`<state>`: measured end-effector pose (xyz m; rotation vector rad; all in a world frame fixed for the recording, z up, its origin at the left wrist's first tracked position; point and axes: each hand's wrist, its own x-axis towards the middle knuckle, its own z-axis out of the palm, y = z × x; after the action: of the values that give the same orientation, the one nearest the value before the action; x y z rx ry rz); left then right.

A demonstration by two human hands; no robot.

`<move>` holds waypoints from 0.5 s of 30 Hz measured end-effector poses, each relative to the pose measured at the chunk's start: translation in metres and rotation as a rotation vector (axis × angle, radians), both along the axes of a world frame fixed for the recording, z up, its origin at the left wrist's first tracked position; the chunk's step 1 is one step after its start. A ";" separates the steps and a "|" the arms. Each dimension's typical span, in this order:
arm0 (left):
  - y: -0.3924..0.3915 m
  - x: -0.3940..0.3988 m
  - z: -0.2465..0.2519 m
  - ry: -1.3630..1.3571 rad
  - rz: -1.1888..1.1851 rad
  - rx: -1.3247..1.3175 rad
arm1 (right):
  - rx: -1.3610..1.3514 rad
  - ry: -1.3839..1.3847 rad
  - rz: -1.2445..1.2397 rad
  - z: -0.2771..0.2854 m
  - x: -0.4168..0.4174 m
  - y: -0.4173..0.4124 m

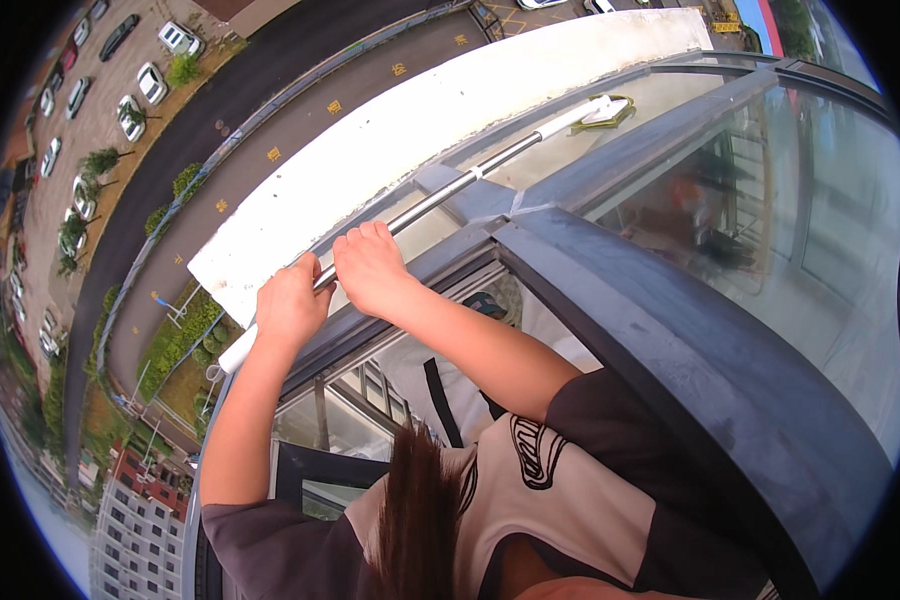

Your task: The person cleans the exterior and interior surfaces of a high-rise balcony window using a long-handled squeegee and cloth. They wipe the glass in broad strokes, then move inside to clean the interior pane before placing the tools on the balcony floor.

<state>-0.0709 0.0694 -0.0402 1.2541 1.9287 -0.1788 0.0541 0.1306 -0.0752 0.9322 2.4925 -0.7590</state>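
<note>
My left hand (pixel 292 304) grips a telescopic pole (pixel 442 193) near its white handle (pixel 238 352), which ends in a small loop. Higher on the same pole, my right hand (pixel 371 270) is closed around the metal tube. From there the pole slants away to the upper right, along the outside of the building. At its far end a white cleaning head (pixel 607 111) with a yellow-green edged pad lies against a glass pane (pixel 690 94); whether it presses on the glass, I cannot tell. Both forearms reach out over the frame of an open window (pixel 435 274).
A white ledge (pixel 435 112) runs along outside the panes. Grey-blue metal frame bars (pixel 645 292) separate them, with a large window pane (pixel 832 210) to the right. Far below lie a road (pixel 195 142), parked cars and shrubs. An open window sash (pixel 326 476) stands beside my left arm.
</note>
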 end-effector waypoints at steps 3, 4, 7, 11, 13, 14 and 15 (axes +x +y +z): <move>0.017 0.020 -0.008 -0.043 -0.043 0.041 | -0.076 -0.063 0.001 -0.002 0.008 0.009; 0.020 0.026 -0.010 -0.064 -0.044 0.009 | -0.107 -0.092 0.009 -0.005 0.011 0.012; 0.022 0.037 -0.001 -0.088 -0.080 -0.011 | -0.237 -0.179 0.076 0.001 0.015 0.027; 0.017 0.019 -0.007 -0.102 -0.089 0.007 | -0.256 -0.057 0.065 -0.006 0.016 0.026; 0.007 0.009 -0.011 -0.120 -0.099 0.093 | -0.254 -0.044 0.104 0.005 0.014 0.025; 0.005 0.003 -0.009 -0.135 -0.101 0.111 | -0.132 0.035 0.108 0.003 0.014 0.017; 0.003 -0.003 -0.008 -0.151 -0.103 0.130 | -0.134 0.047 0.113 0.007 0.012 0.015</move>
<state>-0.0738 0.0722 -0.0481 1.4130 1.7712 -0.0110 0.0664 0.1460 -0.0680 0.7282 2.4752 -0.9070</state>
